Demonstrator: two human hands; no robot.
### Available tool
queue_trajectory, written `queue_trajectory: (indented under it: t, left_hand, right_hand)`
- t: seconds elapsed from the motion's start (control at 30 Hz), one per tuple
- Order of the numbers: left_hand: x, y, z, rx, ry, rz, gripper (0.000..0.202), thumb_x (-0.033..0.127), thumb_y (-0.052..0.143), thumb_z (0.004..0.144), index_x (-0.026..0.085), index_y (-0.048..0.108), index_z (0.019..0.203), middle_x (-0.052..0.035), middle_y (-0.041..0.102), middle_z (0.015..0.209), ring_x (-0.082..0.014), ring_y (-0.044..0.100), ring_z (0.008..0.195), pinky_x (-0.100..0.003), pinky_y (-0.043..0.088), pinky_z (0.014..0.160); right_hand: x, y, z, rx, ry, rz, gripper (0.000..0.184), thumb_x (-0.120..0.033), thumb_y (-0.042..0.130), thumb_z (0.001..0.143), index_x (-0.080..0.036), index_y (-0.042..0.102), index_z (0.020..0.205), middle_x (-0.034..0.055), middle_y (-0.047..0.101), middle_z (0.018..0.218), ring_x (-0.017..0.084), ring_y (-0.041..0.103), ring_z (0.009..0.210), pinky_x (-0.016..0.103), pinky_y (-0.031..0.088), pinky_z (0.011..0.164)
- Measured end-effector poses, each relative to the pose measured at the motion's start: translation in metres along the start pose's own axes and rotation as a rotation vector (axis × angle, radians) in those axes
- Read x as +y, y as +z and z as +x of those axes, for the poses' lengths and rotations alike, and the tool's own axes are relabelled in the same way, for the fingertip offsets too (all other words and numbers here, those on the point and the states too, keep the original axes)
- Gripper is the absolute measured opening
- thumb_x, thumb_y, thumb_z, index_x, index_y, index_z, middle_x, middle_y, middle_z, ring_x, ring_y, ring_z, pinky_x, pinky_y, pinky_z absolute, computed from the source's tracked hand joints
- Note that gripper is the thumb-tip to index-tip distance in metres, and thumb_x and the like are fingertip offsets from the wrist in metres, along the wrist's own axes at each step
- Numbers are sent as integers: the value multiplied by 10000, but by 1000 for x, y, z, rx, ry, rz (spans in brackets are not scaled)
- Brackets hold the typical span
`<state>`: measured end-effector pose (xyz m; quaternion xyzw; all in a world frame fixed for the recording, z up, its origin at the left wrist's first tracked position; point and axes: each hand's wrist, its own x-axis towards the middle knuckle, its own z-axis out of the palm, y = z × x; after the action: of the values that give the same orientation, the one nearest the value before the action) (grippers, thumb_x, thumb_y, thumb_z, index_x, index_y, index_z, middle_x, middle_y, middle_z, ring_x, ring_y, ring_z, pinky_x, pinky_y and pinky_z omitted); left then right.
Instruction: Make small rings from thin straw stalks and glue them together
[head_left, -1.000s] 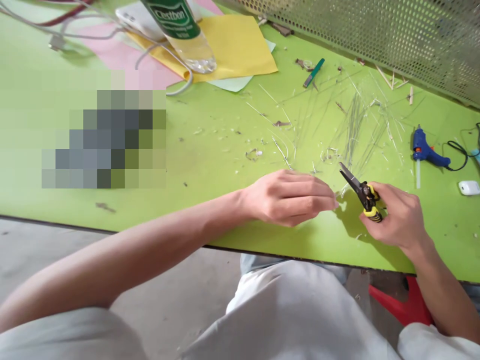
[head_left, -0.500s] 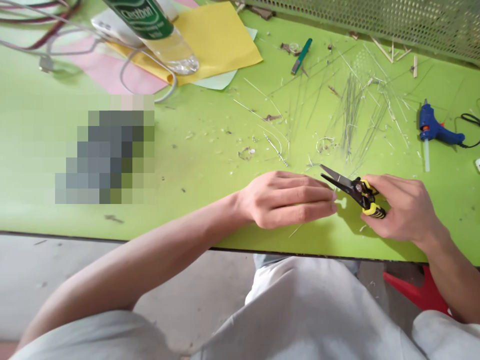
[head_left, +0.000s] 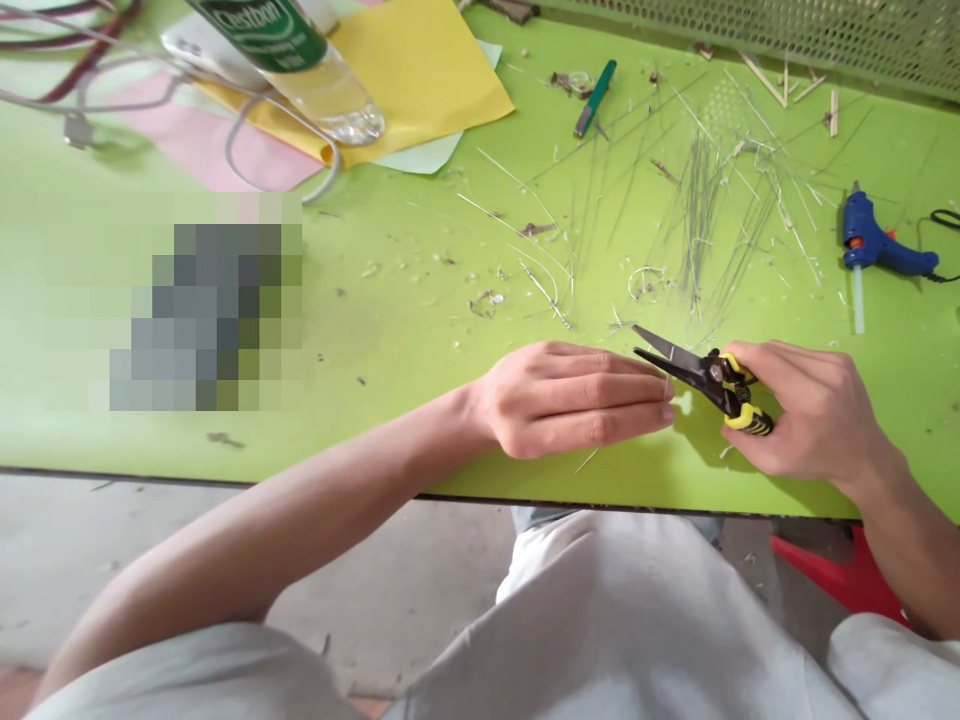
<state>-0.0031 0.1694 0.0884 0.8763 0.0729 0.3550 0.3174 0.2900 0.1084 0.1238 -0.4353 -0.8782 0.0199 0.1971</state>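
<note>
My right hand grips a pair of yellow-and-black handled snips, their dark blades slightly open and pointing left. My left hand rests just left of the blades, its fingertips pinched on a thin pale sliver, which stands close to the blade tips. A small white blob lies on the green table below the snips. Further up, many thin pale sticks and strands are scattered over the tabletop.
A blue hot glue gun lies at the right. A green-labelled bottle stands on yellow paper at the back, near grey cables. A perforated metal screen runs along the far edge. A pixelated patch hides part of the table.
The snips have opened wider and swung left, their blades now near my left fingertips. My hands have moved little, and the view has shifted, so the table items sit lower and further left.
</note>
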Motion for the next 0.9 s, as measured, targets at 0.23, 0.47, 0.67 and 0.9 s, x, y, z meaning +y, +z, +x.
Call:
queue_trajectory:
  t: [0.23, 0.47, 0.67, 0.9]
  left_hand:
    - [-3, 1, 3, -30, 72, 105, 182, 296, 668, 1026, 299, 837, 959, -61, 810, 890, -256, 829, 875, -380, 733, 794]
    - [-4, 2, 8, -57, 34, 21, 169, 329, 673, 1009, 307, 788, 887, -49, 779, 843, -253, 801, 829, -409, 725, 784]
    - [-3, 3, 10, -45, 36, 17, 144, 304, 721, 966, 306, 786, 838, -37, 773, 799, -249, 802, 789, -389, 719, 743]
    - [-2, 9, 2, 61, 33, 15, 223, 359, 658, 1051, 279, 767, 873, -81, 807, 916, -261, 820, 952, -400, 708, 839]
  right_hand:
    - [-5, 1, 0, -6, -16, -10, 300, -281, 628, 835, -215, 677, 1124, 52, 793, 850, 245, 741, 730, 345, 496, 627]
    - [-6, 1, -1, -24, -1, 2, 282, -300, 639, 847, -227, 685, 1115, 45, 791, 857, 231, 726, 740, 331, 482, 647]
    - [-7, 0, 0, -13, -15, -24, 258, -267, 628, 840, -217, 673, 1089, 49, 790, 848, 233, 729, 725, 338, 457, 621]
    - [-8, 0, 0, -8, -25, -29, 275, -264, 624, 838, -217, 667, 1106, 49, 808, 882, 241, 745, 746, 342, 457, 621]
